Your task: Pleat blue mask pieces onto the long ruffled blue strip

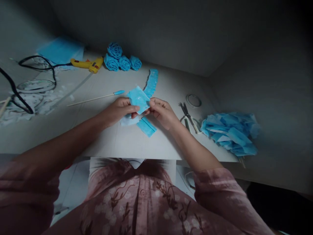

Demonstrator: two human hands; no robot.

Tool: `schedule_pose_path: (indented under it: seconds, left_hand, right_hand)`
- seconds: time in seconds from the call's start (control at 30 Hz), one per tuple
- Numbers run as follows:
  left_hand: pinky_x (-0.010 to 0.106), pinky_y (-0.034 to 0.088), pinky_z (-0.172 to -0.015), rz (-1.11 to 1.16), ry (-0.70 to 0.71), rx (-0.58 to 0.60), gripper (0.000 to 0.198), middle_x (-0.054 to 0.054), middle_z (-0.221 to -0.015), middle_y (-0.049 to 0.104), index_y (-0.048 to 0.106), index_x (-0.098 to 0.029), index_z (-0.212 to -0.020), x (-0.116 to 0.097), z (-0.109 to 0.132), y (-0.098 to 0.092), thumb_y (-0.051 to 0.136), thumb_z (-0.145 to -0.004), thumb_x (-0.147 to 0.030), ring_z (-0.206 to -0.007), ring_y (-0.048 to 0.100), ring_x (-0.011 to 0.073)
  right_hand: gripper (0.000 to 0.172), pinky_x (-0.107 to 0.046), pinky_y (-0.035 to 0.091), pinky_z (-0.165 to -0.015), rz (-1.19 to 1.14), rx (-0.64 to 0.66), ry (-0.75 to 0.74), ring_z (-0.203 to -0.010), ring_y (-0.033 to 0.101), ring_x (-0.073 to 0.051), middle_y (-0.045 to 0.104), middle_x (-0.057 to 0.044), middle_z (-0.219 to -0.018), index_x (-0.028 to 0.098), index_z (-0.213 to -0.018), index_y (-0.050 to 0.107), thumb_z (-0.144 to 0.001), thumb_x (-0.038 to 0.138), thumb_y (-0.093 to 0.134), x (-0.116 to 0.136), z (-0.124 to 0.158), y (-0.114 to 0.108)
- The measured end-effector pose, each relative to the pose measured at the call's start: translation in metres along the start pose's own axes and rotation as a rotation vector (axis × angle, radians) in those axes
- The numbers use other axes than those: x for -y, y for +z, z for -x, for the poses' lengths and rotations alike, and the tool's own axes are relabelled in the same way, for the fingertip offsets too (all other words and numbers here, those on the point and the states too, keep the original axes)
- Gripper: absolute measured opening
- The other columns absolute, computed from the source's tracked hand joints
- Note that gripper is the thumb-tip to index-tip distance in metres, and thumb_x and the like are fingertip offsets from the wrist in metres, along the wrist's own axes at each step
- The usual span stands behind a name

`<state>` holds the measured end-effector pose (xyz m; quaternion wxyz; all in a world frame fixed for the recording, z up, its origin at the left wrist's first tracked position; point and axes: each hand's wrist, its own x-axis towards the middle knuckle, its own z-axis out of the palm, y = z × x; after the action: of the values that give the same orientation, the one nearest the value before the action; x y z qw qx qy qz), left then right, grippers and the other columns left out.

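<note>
One blue square, pinched up above the table: held thumb-to-fingers by the left hand at one edge, by the right hand at the other. Could tear or crease, if tugged apart too hard; might slip, gripped so near the border. Right below, in the way of any setting-down: a folded strip and a white scrap. Just behind, a ruffled strip; farther off, stick, glue gun, scissors, crumpled pile.
</note>
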<state>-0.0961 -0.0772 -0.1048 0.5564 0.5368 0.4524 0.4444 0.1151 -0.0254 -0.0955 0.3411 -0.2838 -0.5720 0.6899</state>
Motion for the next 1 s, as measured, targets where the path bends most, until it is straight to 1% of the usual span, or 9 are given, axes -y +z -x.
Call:
schedule_pose_path:
  seconds: [0.07,0.2,0.43,0.57,0.7,0.8,0.9,0.93,1.0]
  left_hand:
    - [0.027,0.043,-0.06,-0.038,0.016,0.017,0.035,0.003,-0.065,0.064,0.065,-0.018,-0.063,0.001,-0.001,0.0,0.082,-0.078,-0.045,-0.06,0.056,0.0125]
    - [0.026,0.044,-0.061,-0.084,0.06,0.028,0.038,0.002,-0.062,0.063,0.064,-0.018,-0.061,-0.002,-0.001,0.001,0.081,-0.08,-0.046,-0.06,0.056,0.0126]
    - [0.026,0.041,-0.06,-0.085,0.074,-0.02,0.043,0.002,-0.062,0.063,0.062,-0.018,-0.058,-0.008,0.002,0.005,0.08,-0.082,-0.049,-0.058,0.053,0.0106]
    - [0.026,0.042,-0.061,-0.103,0.119,-0.031,0.046,0.002,-0.061,0.062,0.061,-0.018,-0.057,-0.007,0.0,0.006,0.077,-0.085,-0.052,-0.059,0.053,0.0114]
    - [0.027,0.044,-0.063,-0.166,0.112,-0.031,0.049,0.002,-0.059,0.062,0.061,-0.019,-0.057,-0.007,-0.002,0.005,0.077,-0.083,-0.057,-0.06,0.055,0.013]
    - [0.029,0.04,-0.058,-0.232,0.095,-0.191,0.055,0.001,-0.052,0.058,0.061,-0.021,-0.055,-0.013,0.001,0.003,0.068,-0.089,-0.064,-0.054,0.051,0.0135]
    - [0.033,0.034,-0.059,-0.375,0.278,-0.476,0.056,-0.001,-0.048,0.047,0.052,-0.023,-0.05,-0.023,0.008,0.001,0.061,-0.095,-0.055,-0.05,0.043,0.0126]
    - [0.034,0.035,-0.061,-0.436,0.387,-0.523,0.053,-0.002,-0.05,0.047,0.051,-0.023,-0.051,-0.025,0.01,0.002,0.062,-0.095,-0.048,-0.052,0.044,0.0128]
    - [0.035,0.039,-0.067,-0.56,0.605,-0.482,0.039,-0.001,-0.06,0.057,0.056,-0.024,-0.058,-0.027,0.012,0.004,0.069,-0.093,-0.037,-0.062,0.052,0.0149]
  right_hand:
    - [0.048,-0.027,0.054,-0.076,-0.006,-0.042,-0.046,-0.069,0.06,-0.011,0.066,0.004,-0.071,0.023,-0.076,0.072,-0.071,0.063,0.097,-0.002,0.0,-0.001]
    - [0.05,-0.028,0.054,-0.077,-0.002,-0.095,-0.072,-0.069,0.058,-0.012,0.065,0.004,-0.071,0.023,-0.075,0.07,-0.07,0.065,0.096,-0.002,-0.001,-0.003]
    - [0.066,-0.035,0.06,-0.08,-0.039,-0.004,0.029,-0.077,0.066,-0.018,0.07,-0.004,-0.078,0.022,-0.082,0.071,-0.078,0.088,0.075,0.003,-0.001,0.0]
    - [0.056,-0.033,0.057,-0.082,-0.009,0.02,0.001,-0.077,0.065,-0.016,0.07,-0.001,-0.078,0.023,-0.08,0.073,-0.069,0.073,0.093,0.001,0.002,0.004]
    - [0.051,-0.032,0.055,-0.08,0.033,-0.059,-0.041,-0.072,0.062,-0.014,0.069,0.002,-0.073,0.023,-0.076,0.072,-0.064,0.064,0.1,-0.004,0.002,0.005]
    - [0.049,-0.031,0.054,-0.077,0.05,-0.132,-0.072,-0.07,0.061,-0.014,0.067,0.003,-0.069,0.023,-0.074,0.071,-0.064,0.062,0.098,-0.006,0.0,0.003]
    - [0.045,-0.029,0.053,-0.075,0.081,-0.15,-0.08,-0.069,0.059,-0.013,0.065,0.004,-0.068,0.023,-0.072,0.069,-0.067,0.058,0.096,-0.005,-0.001,0.002]
    - [0.043,-0.029,0.053,-0.074,0.092,-0.14,-0.08,-0.068,0.058,-0.012,0.064,0.004,-0.068,0.022,-0.072,0.069,-0.068,0.057,0.095,-0.004,0.0,0.003]
    - [0.04,-0.029,0.053,-0.074,0.116,-0.113,-0.084,-0.068,0.057,-0.012,0.065,0.004,-0.069,0.022,-0.071,0.068,-0.071,0.053,0.093,-0.003,0.001,0.006]
